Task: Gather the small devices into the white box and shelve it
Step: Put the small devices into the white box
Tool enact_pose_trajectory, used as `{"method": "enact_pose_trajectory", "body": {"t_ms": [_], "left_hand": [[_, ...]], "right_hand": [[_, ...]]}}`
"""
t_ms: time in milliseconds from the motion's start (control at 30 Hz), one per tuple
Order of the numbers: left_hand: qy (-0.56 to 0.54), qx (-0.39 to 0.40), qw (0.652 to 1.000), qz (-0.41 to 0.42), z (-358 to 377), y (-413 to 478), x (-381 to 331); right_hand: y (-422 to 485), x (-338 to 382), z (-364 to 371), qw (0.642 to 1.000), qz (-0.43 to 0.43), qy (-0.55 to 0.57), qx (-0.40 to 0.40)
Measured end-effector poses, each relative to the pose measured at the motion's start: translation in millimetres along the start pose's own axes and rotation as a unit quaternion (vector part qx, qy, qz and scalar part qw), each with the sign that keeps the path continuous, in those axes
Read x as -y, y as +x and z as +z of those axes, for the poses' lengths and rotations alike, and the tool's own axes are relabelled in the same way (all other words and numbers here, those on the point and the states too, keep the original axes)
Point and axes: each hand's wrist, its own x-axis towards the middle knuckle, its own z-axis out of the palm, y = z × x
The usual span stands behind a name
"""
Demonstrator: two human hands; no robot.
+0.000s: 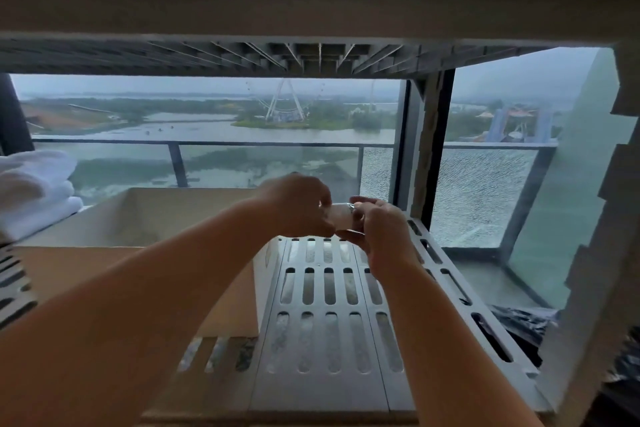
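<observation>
A white open-topped box (145, 218) stands on the left part of a slotted white shelf (322, 322); its inside is in shadow and I cannot tell what lies in it. Just right of the box, above the shelf's back, my left hand (298, 204) and my right hand (381, 232) meet around one small pale cylindrical object (341, 215) with a metallic ring at its end. Both hands pinch it between fingertips. The object is partly hidden by my fingers and blurred.
Folded white towels (31, 191) lie on the shelf at the far left. Another shelf level (311, 7) runs overhead. A white upright post (595, 253) frames the right side, with dark plastic (519, 326) below it. A window with a balcony railing (207, 144) is behind.
</observation>
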Motion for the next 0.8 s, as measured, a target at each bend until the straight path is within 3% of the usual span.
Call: {"method": "enact_pose_trajectory", "body": {"t_ms": [433, 600, 800], "left_hand": [[-0.017, -0.073, 0.996, -0.042, -43, -55, 95], [-0.016, -0.040, 0.997, -0.060, -44, -61, 141], [-0.049, 0.022, 0.995, -0.085, -32, -56, 183]], "right_hand": [[0, -2, 113, 0.992, -0.084, -0.062, 0.074], [12, -10, 154, 0.974, -0.092, -0.175, 0.109], [21, -13, 190, 0.921, -0.121, -0.352, 0.115]]}}
